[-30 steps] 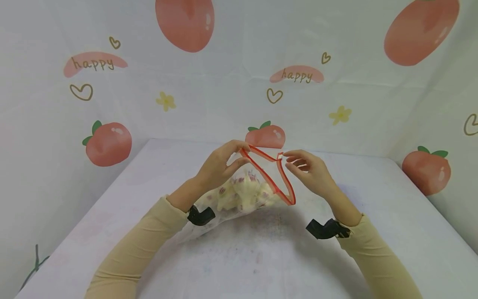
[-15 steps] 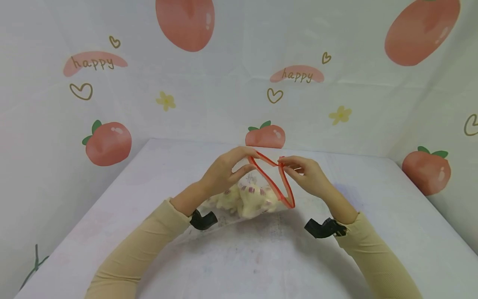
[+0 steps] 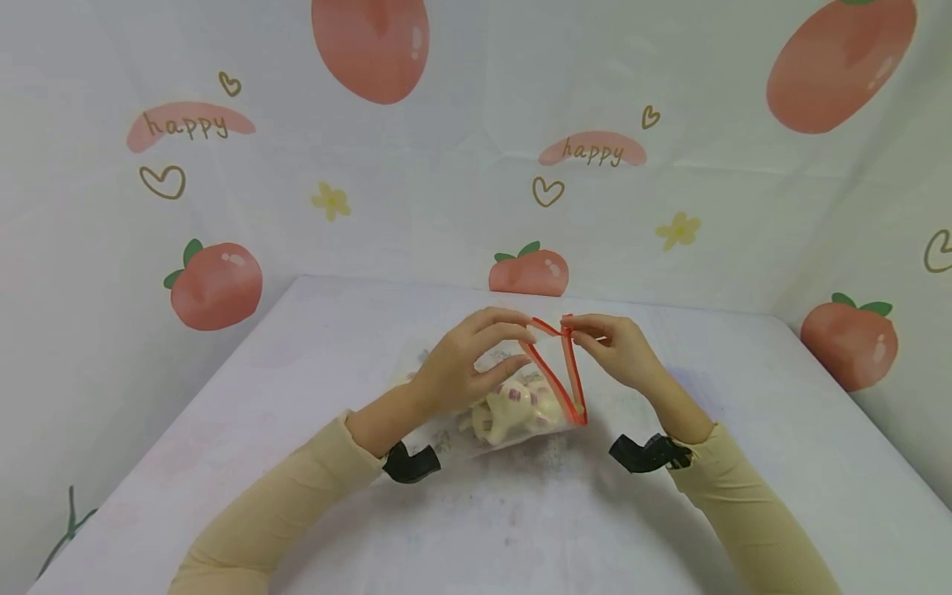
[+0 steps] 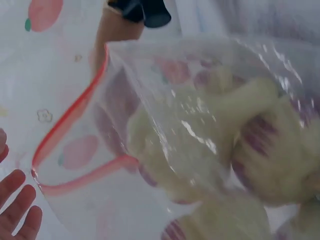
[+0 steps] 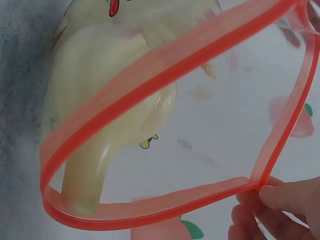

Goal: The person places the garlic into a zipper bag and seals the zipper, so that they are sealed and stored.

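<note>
A clear zip bag with a red-edged mouth lies in the middle of the table. Inside are several cream-coloured, rounded pieces with purple patches; their kind is not clear through the plastic. My right hand pinches the red edge at the far side of the mouth between thumb and fingers. Over the bag's left part, my left hand has its fingers extended to the red edge and its thumb apart below them. In the left wrist view, its spread fingertips show beside the mouth.
The bag rests on a pale table with faint marks. Behind and at both sides hangs a white cloth printed with peaches, hearts and flowers. Black wrist cameras are strapped at both sleeves.
My right hand, apart from the red edge a second ago, now pinches it. The left hand has moved right and down, its thumb now off the edge. The bag's mouth looks narrower and lower.
</note>
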A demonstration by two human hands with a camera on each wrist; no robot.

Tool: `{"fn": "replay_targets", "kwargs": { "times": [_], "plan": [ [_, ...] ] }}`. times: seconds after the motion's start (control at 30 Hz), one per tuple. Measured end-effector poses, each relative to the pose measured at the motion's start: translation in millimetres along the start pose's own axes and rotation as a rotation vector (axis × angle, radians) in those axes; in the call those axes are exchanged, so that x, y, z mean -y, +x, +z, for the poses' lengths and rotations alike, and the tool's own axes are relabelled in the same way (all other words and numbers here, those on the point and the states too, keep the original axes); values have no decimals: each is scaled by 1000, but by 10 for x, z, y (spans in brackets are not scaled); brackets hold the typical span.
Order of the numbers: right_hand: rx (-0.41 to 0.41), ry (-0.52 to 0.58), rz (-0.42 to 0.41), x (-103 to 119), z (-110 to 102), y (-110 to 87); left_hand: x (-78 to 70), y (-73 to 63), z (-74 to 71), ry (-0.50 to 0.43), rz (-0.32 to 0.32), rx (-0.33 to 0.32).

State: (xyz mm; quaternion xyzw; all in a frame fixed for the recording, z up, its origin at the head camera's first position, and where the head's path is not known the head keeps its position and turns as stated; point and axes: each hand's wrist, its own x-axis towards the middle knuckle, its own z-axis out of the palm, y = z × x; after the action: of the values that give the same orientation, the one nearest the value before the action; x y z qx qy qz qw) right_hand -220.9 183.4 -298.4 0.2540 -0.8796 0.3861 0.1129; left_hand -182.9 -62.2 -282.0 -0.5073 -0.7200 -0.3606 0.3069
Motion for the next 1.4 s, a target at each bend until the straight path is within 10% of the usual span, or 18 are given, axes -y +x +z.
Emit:
{"fn": "replay_targets", "kwargs": {
  "times": [0.2,0.67,1.2,1.4],
  "plan": [
    [4,17,24,-20,-12,1,-194,-34,143,-52,47,119],
    [28,16,41,-40,-9,-20,-312,-156,487,111,-148,485],
    [26,124,193,-137,-7,-23,-150,-221,479,113,-122,389],
    [-10,197,304,-225,-4,-15,-130,-249,433,57,-220,453]
  ]
}}
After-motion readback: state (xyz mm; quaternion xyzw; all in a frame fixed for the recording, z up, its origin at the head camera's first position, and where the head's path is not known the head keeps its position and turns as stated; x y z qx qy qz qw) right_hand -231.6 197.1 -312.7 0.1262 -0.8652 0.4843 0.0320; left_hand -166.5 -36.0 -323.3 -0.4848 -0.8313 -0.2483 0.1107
